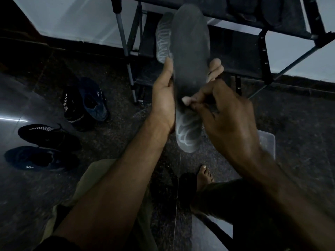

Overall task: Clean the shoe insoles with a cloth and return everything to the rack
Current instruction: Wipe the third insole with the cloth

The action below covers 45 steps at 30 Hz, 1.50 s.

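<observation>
Two dark grey foam insoles [190, 51], stacked, are held up before the black metal-framed shoe rack [253, 42]: the left hand [163, 98] grips their edges, the right hand [223, 113] pinches the front one's heel. Four dark sneakers [85, 104] lie left of the rack.

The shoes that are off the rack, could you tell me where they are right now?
In the head view, four dark shoes lie on the floor at the left, left of the rack and the left hand.

No text, label, brand name or number is legible anywhere in the dim view.
</observation>
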Each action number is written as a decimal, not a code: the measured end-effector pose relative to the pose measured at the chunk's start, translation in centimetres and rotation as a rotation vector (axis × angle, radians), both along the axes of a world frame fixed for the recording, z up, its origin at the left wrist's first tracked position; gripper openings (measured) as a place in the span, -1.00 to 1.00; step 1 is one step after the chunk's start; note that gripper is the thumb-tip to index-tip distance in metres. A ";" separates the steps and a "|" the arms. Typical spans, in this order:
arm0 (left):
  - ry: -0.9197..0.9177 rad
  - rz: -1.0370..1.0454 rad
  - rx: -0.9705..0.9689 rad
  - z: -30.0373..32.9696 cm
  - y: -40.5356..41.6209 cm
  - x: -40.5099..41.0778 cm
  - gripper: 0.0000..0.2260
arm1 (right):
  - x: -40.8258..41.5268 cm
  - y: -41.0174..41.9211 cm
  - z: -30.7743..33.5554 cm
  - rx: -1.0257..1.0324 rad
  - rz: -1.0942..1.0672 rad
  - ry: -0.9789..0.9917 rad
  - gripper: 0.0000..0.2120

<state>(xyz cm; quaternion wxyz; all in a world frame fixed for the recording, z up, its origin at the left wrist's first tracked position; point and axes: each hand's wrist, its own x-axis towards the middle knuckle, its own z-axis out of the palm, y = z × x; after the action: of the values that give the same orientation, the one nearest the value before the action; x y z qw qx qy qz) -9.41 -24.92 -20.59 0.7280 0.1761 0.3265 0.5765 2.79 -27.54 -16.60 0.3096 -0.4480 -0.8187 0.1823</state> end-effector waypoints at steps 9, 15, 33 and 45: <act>-0.276 0.013 0.037 0.2 0.4 -0.1 -0.38 | -0.9 2.8 0.6 0.052 -0.052 0.013 -0.93; -0.332 -0.007 0.067 0.6 0.0 -0.1 -0.31 | 0.2 -0.2 -0.4 0.055 -0.021 -0.030 -0.93; -0.225 0.064 -0.012 0.6 0.1 0.5 -0.39 | 0.3 2.5 -0.2 0.054 -0.094 0.038 -0.91; -0.256 0.002 0.023 0.3 0.1 0.0 -0.34 | -1.0 0.5 -0.7 0.034 -0.046 0.054 -0.90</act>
<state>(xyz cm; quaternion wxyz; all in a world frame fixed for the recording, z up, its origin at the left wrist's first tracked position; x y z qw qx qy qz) -9.42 -24.84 -20.26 0.7610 0.1090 0.2243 0.5989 1.81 -27.03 -17.27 0.3435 -0.4561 -0.8025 0.1732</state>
